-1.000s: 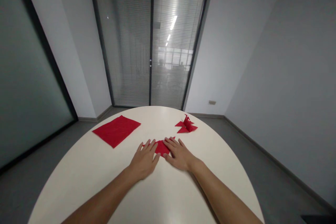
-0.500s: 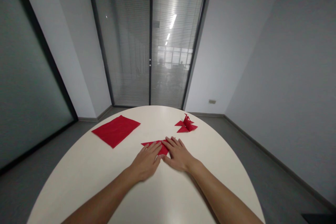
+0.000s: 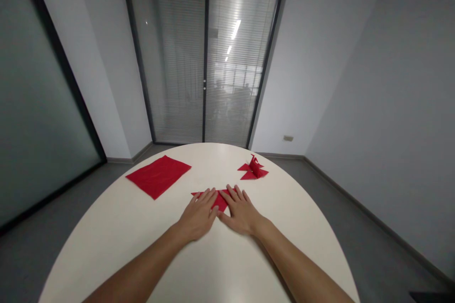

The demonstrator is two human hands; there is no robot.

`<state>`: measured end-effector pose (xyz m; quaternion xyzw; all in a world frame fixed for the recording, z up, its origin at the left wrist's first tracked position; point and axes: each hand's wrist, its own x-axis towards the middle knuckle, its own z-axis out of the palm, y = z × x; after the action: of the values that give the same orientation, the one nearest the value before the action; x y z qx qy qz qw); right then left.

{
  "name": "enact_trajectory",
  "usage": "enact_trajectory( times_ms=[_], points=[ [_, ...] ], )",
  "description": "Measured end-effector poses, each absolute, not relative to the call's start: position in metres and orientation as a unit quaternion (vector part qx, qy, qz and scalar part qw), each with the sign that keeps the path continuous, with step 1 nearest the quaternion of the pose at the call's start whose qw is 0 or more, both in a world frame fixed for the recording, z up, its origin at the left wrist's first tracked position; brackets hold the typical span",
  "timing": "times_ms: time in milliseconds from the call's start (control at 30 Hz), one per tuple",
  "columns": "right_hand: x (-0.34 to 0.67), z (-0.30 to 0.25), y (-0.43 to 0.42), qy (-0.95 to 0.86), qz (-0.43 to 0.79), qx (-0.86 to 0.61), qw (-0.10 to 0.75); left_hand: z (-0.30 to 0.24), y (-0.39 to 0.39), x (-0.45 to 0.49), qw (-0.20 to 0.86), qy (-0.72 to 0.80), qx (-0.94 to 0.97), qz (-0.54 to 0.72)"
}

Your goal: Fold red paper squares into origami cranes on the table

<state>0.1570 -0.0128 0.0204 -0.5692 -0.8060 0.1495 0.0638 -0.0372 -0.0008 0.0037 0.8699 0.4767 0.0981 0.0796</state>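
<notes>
The left hand (image 3: 197,215) lies palm down on the white tabletop (image 3: 135,241), fingers stretched forward and close together; it grips nothing, and its fingertips rest on the near edge of a folded red paper (image 3: 222,200). The right hand (image 3: 241,210) lies flat just beside it, fingers slightly fanned and likewise closed on nothing; its fingertips press on the right part of the same paper. The thumbs of the two hands point towards each other and nearly meet below the paper; whether they touch is hard to tell.

The folded red paper sits flat on the tabletop directly under and ahead of the fingertips; a red wedge of it shows in the gap between the two hands, and a thin pointed tip sticks out to the left beyond the left hand's fingers; the rest of it is hidden under the fingers.

Ahead of the left hand and off to its left, well apart, lies a flat red sheet (image 3: 158,176), unfolded and turned at an angle to the table edge. Ahead of the right hand and a little to its right, near but not touching, stands a small red folded paper figure (image 3: 253,169) with wings spread flat and a raised point in the middle.

Beyond the far rim of the tabletop stands a dark-framed glass door (image 3: 204,57) with blinds; a wall socket (image 3: 287,138) sits low on the wall to the right of it.
</notes>
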Motion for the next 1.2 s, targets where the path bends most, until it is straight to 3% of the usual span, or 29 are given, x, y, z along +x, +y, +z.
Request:
enact_trajectory(
  times_ms=[333,533,733,967,1200],
  points=[
    [0.153,0.024,-0.013,-0.792,0.151,-0.591,0.030,0.002,0.005,-0.047,0.037,0.596,0.801,0.055],
    [0.153,0.025,-0.012,-0.788,0.145,-0.597,0.040,-0.001,0.010,-0.053,-0.004,0.634,0.767,0.097],
    [0.156,0.022,-0.010,-0.791,0.134,-0.595,0.053,0.004,0.008,-0.051,-0.004,0.540,0.815,0.210],
    [0.157,0.024,-0.011,-0.793,0.087,-0.597,0.080,0.009,0.000,-0.045,0.050,0.481,0.849,0.214],
    [0.160,0.033,-0.006,-0.787,0.030,-0.599,0.147,0.010,0.001,-0.050,0.029,0.474,0.852,0.219]
  ],
)
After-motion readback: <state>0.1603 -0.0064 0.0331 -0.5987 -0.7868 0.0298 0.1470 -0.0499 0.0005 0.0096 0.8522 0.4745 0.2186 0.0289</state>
